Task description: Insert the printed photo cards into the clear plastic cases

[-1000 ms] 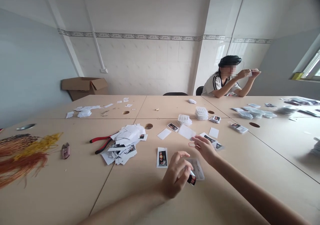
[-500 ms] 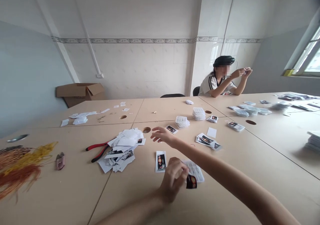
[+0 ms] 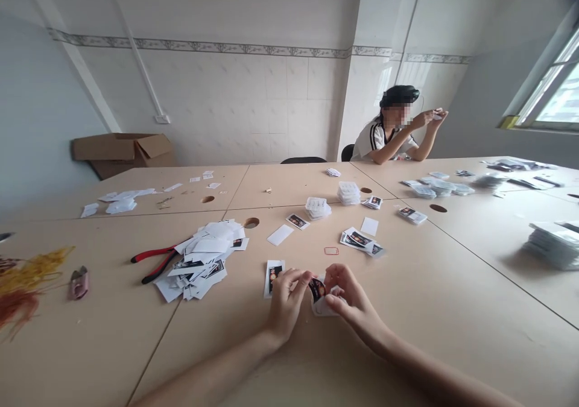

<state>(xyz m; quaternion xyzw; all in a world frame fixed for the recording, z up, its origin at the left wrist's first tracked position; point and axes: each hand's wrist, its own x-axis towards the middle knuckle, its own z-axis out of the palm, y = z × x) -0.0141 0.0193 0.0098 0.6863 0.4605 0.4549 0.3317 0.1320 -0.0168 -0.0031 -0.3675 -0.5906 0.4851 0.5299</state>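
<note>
My left hand (image 3: pixel 286 301) and my right hand (image 3: pixel 348 295) meet over the table's near middle. Together they pinch a small dark photo card (image 3: pixel 317 287) and a clear plastic sleeve (image 3: pixel 326 306) under it. A printed photo strip (image 3: pixel 272 277) lies just left of my left hand. A small red loop (image 3: pixel 331 251) rests on the table beyond my hands. A heap of white cards and photos (image 3: pixel 202 258) lies to the left, beside red-handled pliers (image 3: pixel 152 260).
Yellow and orange tassels (image 3: pixel 25 280) and a small pink clip (image 3: pixel 78 282) lie at far left. More photo cards (image 3: pixel 359 239) and sleeve stacks (image 3: pixel 348 193) sit mid-table. A person (image 3: pixel 393 131) sits across at the right. A cardboard box (image 3: pixel 118 151) stands by the wall.
My right hand pulled back from its reach toward the table's middle and joined my left hand on the card and sleeve. The view shifted slightly right.
</note>
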